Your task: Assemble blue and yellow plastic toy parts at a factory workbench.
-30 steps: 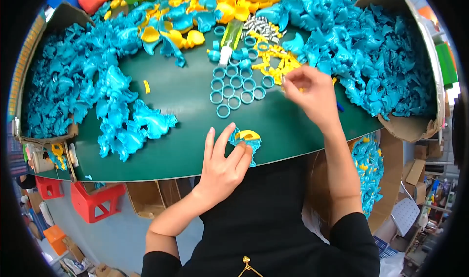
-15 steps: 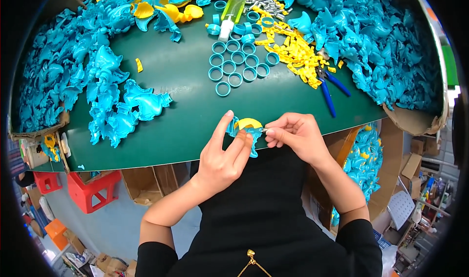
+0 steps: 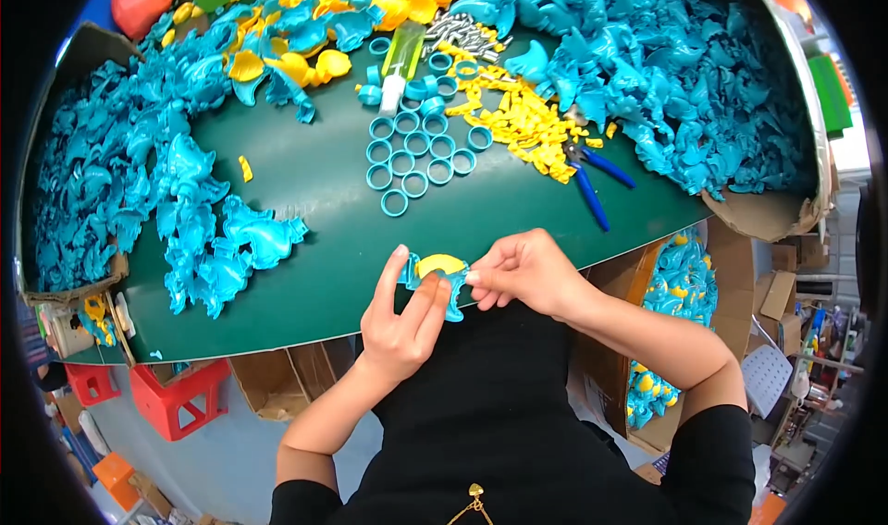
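Over the table's near edge, my left hand point(image 3: 400, 331) grips a blue plastic shell piece point(image 3: 454, 308), its index finger stretched up along the left side. A curved yellow piece point(image 3: 440, 264) sits in the shell. My right hand point(image 3: 529, 275) is closed in a pinch at the shell's right end. The small metal piece its fingertips held half a second ago is now mostly hidden between them. Beyond the hands stand several blue rings point(image 3: 414, 184). Blue-handled cutting pliers point(image 3: 590, 200) lie to the right, beside a pile of small yellow parts point(image 3: 518, 118).
Heaps of blue shells point(image 3: 102, 164) fill the left side, and more blue shells point(image 3: 684, 90) fill a carton at right. A green bottle with a white cap point(image 3: 400, 67) lies near metal pins point(image 3: 467, 37). Below right, a carton point(image 3: 731, 284) holds blue-and-yellow pieces; a red stool point(image 3: 180, 397) stands left.
The whole view has shifted, so the table contents and hands appear lower and further left. My right forearm now lies flatter, while its fingertips stay at the shell's right end.
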`<state>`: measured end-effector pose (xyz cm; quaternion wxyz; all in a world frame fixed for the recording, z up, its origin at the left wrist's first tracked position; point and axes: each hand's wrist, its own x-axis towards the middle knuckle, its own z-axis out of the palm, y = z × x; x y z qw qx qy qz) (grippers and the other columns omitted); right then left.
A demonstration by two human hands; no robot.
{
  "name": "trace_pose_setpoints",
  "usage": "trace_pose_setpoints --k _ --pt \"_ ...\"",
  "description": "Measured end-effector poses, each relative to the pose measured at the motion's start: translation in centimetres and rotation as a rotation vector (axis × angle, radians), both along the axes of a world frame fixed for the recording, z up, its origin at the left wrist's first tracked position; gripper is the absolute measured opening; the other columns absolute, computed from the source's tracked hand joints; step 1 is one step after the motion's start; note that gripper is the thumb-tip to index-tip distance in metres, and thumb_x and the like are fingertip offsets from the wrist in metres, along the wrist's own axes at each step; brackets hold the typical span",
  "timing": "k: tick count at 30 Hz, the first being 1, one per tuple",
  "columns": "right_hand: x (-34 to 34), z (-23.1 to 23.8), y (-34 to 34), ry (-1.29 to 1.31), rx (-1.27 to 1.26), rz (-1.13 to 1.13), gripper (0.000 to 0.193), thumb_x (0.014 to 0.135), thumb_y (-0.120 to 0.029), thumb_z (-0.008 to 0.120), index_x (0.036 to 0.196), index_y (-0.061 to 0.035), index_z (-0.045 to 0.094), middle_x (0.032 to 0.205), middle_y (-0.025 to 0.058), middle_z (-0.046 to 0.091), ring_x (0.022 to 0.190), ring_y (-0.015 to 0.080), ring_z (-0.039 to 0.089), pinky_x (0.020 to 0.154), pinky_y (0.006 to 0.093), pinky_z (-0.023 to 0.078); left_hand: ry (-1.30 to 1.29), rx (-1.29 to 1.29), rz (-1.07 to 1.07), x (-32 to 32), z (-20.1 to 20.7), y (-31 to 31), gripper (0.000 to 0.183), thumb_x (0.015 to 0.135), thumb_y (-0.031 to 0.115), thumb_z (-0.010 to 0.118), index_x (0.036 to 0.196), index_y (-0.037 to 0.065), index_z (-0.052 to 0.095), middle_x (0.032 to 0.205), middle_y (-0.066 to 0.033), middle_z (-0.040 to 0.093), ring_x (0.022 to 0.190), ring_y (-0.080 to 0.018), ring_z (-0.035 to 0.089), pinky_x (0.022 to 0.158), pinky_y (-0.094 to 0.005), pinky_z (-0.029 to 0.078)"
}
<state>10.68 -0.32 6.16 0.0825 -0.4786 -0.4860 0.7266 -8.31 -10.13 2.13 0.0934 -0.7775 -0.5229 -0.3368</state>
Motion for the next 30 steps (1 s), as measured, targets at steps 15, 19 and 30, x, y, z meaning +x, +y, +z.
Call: trace_pose_setpoints --k 15,19,30 --pt "1.7 2.3 16.0 -0.647 1.419 -0.144 0.024 0.086 -0.018 0.074 0.105 -0.004 0.071 0.102 0.0113 0.068 0.099 0.0287 0.063 0.089 0.0385 0.05 0.193 -0.212 -0.054 0.3 4.9 1.1 0.016 0.079 0.006 0.067 0.095 0.004 0.068 0.092 -0.0095 0.063 0.119 -0.0359 0.059 0.101 -0.056 0.045" --pt "0.9 2.0 16.5 -0.708 1.46 -0.11 0.031 0.084 -0.019 0.077 0.111 -0.0084 0.069 0.11 0.0104 0.061 0.108 0.0314 0.056 0.095 0.0393 0.047 0.167 -0.165 -0.058 1.0 3.6 2.7 0.012 0.079 0.008 0.067 0.091 0.005 0.066 0.086 -0.008 0.061 0.114 -0.0324 0.061 0.104 -0.061 0.041" --pt "-4.0 0.6 24.5 -0.817 1.389 0.022 0.015 0.084 -0.019 0.072 0.096 -0.0104 0.077 0.093 0.0142 0.074 0.085 0.0342 0.07 0.075 0.0448 0.056 0.157 -0.259 0.042 0.3 3.8 1.4 0.017 0.08 0.008 0.068 0.097 0.006 0.068 0.099 -0.0053 0.064 0.118 -0.0311 0.058 0.106 -0.0643 0.038"
